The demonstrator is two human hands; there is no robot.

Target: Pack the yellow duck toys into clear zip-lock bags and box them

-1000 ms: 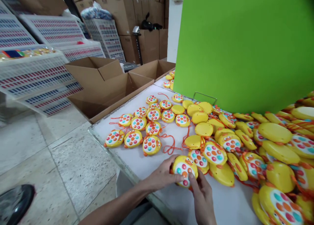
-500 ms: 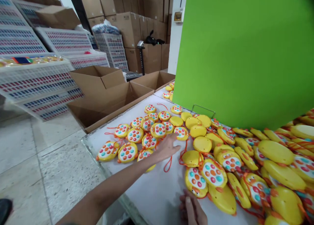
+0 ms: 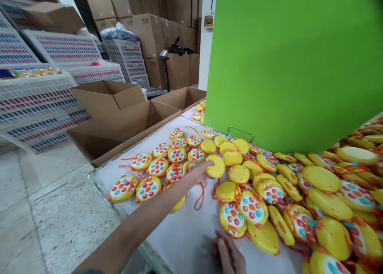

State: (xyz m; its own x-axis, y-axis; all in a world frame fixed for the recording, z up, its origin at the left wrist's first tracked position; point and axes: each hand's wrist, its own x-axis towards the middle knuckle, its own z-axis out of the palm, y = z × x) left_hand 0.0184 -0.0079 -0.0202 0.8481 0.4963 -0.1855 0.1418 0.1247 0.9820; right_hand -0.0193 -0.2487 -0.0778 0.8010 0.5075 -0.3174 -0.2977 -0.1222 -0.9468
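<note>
My left hand [image 3: 201, 172] reaches across the white tabletop, its fingers closed on the edge of a yellow duck-like toy [image 3: 216, 167]. That toy shows its plain yellow back, and the thumb lies over it. Near the front of the table rests my right hand [image 3: 229, 253], loosely curled with the thumb apart from the fingers and nothing visible in it. Just beyond it lies a toy with coloured buttons [image 3: 232, 220], face up. Several similar toys [image 3: 148, 188] with orange cords lie button side up to the left of my left forearm.
A large heap of these toys [image 3: 321, 208] covers the right side. A green panel [image 3: 287, 66] stands behind them, with a wire stand [image 3: 241, 133] at its foot. Open cardboard boxes [image 3: 125, 126] adjoin the table's far left edge. Plastic crates [image 3: 36, 102] are stacked beyond.
My left hand has closed on a toy. The toy there showed its buttons before and now shows its plain back. My right hand stays by the front edge. The view has shifted slightly.
</note>
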